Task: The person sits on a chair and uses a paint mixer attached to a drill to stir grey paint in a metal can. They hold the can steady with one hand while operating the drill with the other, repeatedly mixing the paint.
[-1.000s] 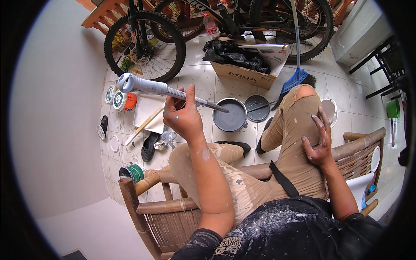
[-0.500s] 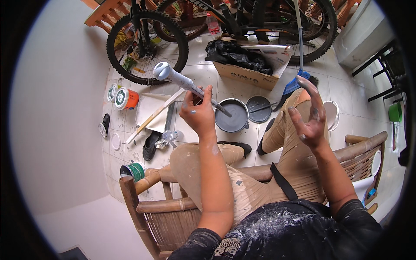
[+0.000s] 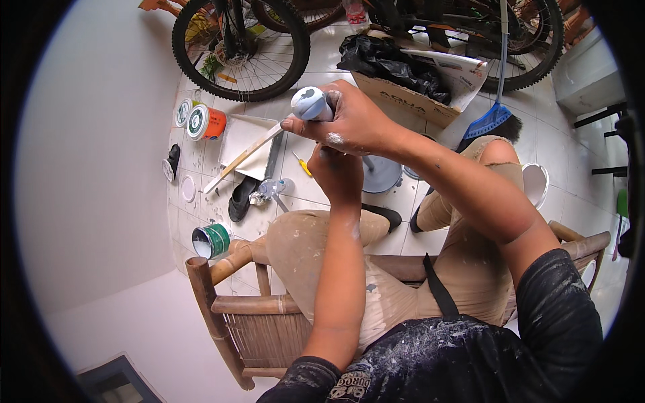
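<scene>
Both my hands grip a paint-smeared stirring pole [image 3: 309,103] with a rounded white top, standing over a bucket of grey paint [image 3: 383,176]. My right hand [image 3: 356,119] wraps round it just below the top. Right under it, my left hand [image 3: 336,173] is closed round the shaft. Below my hands only a short piece of the grey shaft shows, reaching down to the paint; my hands and right forearm hide the rest. Another round container [image 3: 412,174] beside the bucket is mostly hidden behind my right forearm.
A white tray [image 3: 235,138] with a wooden stick [image 3: 243,158], a yellow cutter [image 3: 302,164], a black shoe [image 3: 242,199], a green can [image 3: 211,240] and an orange tub [image 3: 212,123] lie left. Beyond are a cardboard box [image 3: 396,95], broom [image 3: 494,123] and bicycles [image 3: 242,50]. I sit on a bamboo bench [image 3: 259,305].
My right hand was raised, open and apart; it has swung left and closed round the pole above my left hand. The pole now stands more upright. The view has shifted slightly.
</scene>
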### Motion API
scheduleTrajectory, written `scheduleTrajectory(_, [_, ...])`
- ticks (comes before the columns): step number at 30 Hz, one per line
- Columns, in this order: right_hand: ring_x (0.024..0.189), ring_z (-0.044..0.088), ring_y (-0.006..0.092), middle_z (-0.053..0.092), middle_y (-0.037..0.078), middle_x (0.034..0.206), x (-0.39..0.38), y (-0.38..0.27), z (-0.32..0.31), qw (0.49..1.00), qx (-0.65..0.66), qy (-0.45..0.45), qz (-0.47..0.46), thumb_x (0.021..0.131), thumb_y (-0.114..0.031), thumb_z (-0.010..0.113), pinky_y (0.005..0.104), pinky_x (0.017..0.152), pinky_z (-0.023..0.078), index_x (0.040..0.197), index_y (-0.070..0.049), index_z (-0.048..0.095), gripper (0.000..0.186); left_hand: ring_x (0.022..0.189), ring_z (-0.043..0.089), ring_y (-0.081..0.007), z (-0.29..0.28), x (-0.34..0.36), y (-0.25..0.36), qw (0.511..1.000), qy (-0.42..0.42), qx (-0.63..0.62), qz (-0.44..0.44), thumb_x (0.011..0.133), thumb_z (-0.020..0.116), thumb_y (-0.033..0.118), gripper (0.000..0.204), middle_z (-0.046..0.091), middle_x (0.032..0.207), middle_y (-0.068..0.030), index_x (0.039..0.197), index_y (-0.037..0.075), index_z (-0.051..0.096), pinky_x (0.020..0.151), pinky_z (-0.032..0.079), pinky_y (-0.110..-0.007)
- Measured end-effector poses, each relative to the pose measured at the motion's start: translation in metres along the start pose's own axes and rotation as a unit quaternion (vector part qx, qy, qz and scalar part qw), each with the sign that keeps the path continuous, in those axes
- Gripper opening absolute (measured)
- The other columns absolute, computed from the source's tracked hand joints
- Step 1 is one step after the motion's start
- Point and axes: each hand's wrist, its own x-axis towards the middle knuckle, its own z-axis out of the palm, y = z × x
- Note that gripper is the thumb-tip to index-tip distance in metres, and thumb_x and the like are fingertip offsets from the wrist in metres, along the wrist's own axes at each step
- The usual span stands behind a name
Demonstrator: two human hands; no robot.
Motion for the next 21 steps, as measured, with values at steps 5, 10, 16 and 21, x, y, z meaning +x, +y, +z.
scheduleTrajectory(5, [0.060,0.064,0.0252,0.072,0.017,0.072,-0.012,0.030,-0.014,0.993,0.025,0.080,-0.078,0.092,-0.026,0.083,0.0387,0.064,0.052,0.085,-0.001,0.076,0.027,0.082,0.078,-0.0285,0.011,-0.006,-0.009,0.994,-0.087,0.072,-0.003,0.091,0.077,0.010,0.013,0.077,0.085,-0.0153,0.096,-0.001,0.072,0.075,0.057,-0.037])
scheduleTrajectory(10, [0.055,0.060,0.0330,0.067,0.019,0.067,-0.020,0.089,-0.036,0.993,-0.044,0.092,-0.060,0.092,-0.022,0.080,0.0404,0.058,0.049,0.076,0.000,0.071,0.028,0.089,0.077,-0.0406,0.046,-0.017,-0.037,0.982,-0.178,0.024,-0.054,0.094,0.071,0.012,0.013,0.078,0.089,-0.0203,0.098,-0.001,0.072,0.078,0.058,-0.043])
scheduleTrajectory(16, [0.052,0.051,0.0338,0.061,0.019,0.061,-0.036,0.169,-0.040,0.984,-0.098,0.141,0.039,0.092,-0.023,0.080,0.0419,0.055,0.047,0.069,0.000,0.066,0.035,0.100,0.075,-0.0442,0.084,-0.052,-0.076,0.917,-0.345,0.052,-0.196,0.099,0.068,0.013,0.022,0.078,0.101,-0.0256,0.115,-0.002,0.071,0.082,0.058,-0.046])
scheduleTrajectory(21, [0.056,0.042,0.0077,0.050,-0.002,0.057,-0.032,0.155,-0.046,0.982,-0.020,0.185,0.035,0.100,-0.018,0.075,0.0339,0.052,0.040,0.068,-0.002,0.061,0.037,0.103,0.075,-0.0441,0.074,-0.040,-0.059,0.924,-0.326,-0.050,-0.195,0.103,0.064,0.010,0.022,0.078,0.105,-0.0247,0.123,0.001,0.069,0.082,0.057,-0.044])
